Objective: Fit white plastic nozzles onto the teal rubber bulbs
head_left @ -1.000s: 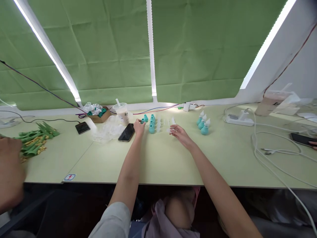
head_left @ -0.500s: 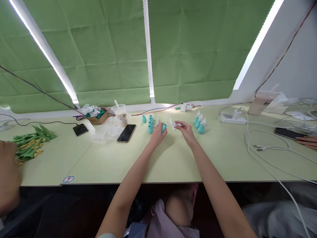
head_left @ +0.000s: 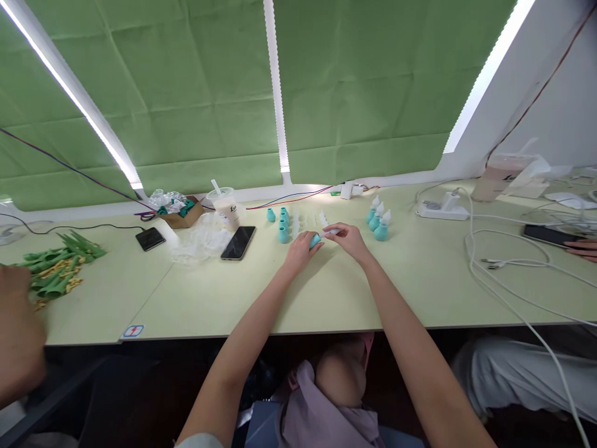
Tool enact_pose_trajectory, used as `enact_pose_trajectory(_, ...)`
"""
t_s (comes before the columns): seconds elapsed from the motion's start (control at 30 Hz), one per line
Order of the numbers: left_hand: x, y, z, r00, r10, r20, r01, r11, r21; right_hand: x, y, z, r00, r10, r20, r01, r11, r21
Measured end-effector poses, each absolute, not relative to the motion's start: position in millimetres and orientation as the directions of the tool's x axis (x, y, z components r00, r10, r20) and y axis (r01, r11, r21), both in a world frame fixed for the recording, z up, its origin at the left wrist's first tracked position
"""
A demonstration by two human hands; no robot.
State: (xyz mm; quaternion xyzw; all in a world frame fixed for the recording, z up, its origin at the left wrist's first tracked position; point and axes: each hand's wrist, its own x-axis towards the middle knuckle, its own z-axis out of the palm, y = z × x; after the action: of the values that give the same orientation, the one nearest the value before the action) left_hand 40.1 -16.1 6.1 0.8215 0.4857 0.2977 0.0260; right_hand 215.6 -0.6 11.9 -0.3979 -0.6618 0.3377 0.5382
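My left hand (head_left: 301,250) is closed around a small turquoise bulb (head_left: 315,240), tilted with its mouth toward the right. In my right hand (head_left: 349,240) I pinch a white translucent nozzle (head_left: 331,233), its end at the bulb's mouth; whether it is inside I cannot tell. Left of my hands stand several open turquoise bulbs (head_left: 283,234). Just beyond them lie rows of loose white nozzles (head_left: 323,219). On the right, several turquoise bulbs (head_left: 381,232) stand upright with white nozzles on top.
A phone (head_left: 238,242), plastic film (head_left: 200,239), a drink cup (head_left: 226,208) and a cardboard box (head_left: 183,215) are to the left. Green artificial stems (head_left: 60,264) lie near another person's hand (head_left: 21,330). A power strip (head_left: 442,210) and white cables (head_left: 510,261) lie right.
The bulb in my left hand has tipped toward the right. My right hand has brought the white nozzle to its mouth. The whole view has shifted slightly.
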Motion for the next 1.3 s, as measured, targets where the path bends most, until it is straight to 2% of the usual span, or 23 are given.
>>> enact_pose_trajectory(0.17,39,-13,3,0.374,0.815,0.442,0.739,-0.550,0.389,216,-3,12,-0.154,0.897,0.414,0.204,0.439,-0.875)
enact_pose_trajectory(0.37,35,-11,-2,0.413,0.813,0.410,0.716,-0.569,0.405,215,-5,12,-0.193,0.899,0.393,0.343,0.437,-0.832)
enact_pose_trajectory(0.57,38,-13,-1,0.398,0.820,0.411,0.737,-0.552,0.390,215,-6,13,-0.213,0.905,0.369,0.393,0.425,-0.815)
enact_pose_trajectory(0.77,40,-14,0,0.371,0.834,0.409,0.764,-0.524,0.375,214,-5,10,-0.194,0.903,0.384,0.342,0.429,-0.836)
enact_pose_trajectory(0.93,43,-15,-3,0.399,0.836,0.377,0.785,-0.524,0.331,214,-4,6,-0.206,0.923,0.325,0.362,0.381,-0.851)
enact_pose_trajectory(1.13,45,-18,-2,0.298,0.852,0.430,0.798,-0.470,0.378,211,-8,11,-0.193,0.934,0.299,0.246,0.342,-0.907)
enact_pose_trajectory(1.3,47,-24,-1,0.376,0.862,0.339,0.814,-0.482,0.323,214,-7,8,-0.238,0.944,0.228,0.314,0.297,-0.902)
